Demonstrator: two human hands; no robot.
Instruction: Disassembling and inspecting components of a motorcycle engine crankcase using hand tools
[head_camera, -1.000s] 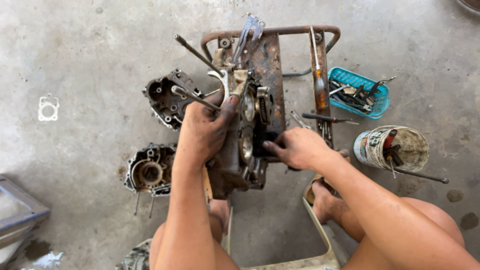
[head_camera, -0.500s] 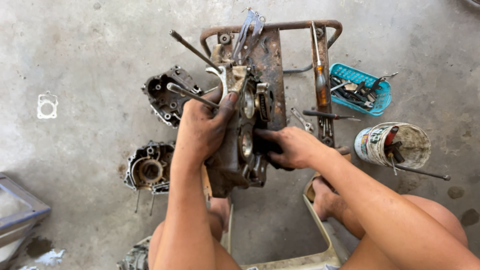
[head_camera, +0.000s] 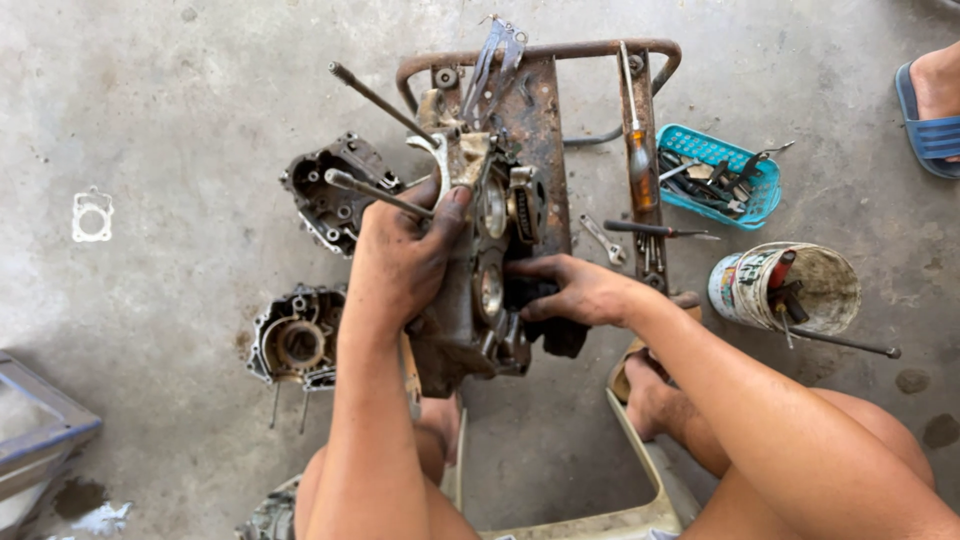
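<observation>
A greasy engine crankcase (head_camera: 478, 300) with long studs sticking up and left rests on a rusty metal stand (head_camera: 545, 110). My left hand (head_camera: 400, 260) grips its left side near the top, thumb against the gears. My right hand (head_camera: 575, 290) holds its right side at a dark part low on the case. Both hands are smeared with grease.
Two engine covers (head_camera: 330, 185) (head_camera: 297, 340) lie on the concrete to the left, with a white gasket (head_camera: 92, 215) further left. A blue basket of tools (head_camera: 715, 180) and a can holding tools (head_camera: 790, 285) stand at right. Another person's sandalled foot (head_camera: 930, 110) is at top right.
My right hand has slid left and lower onto the crankcase's right side. The left hand keeps its grip; the case has barely moved.
</observation>
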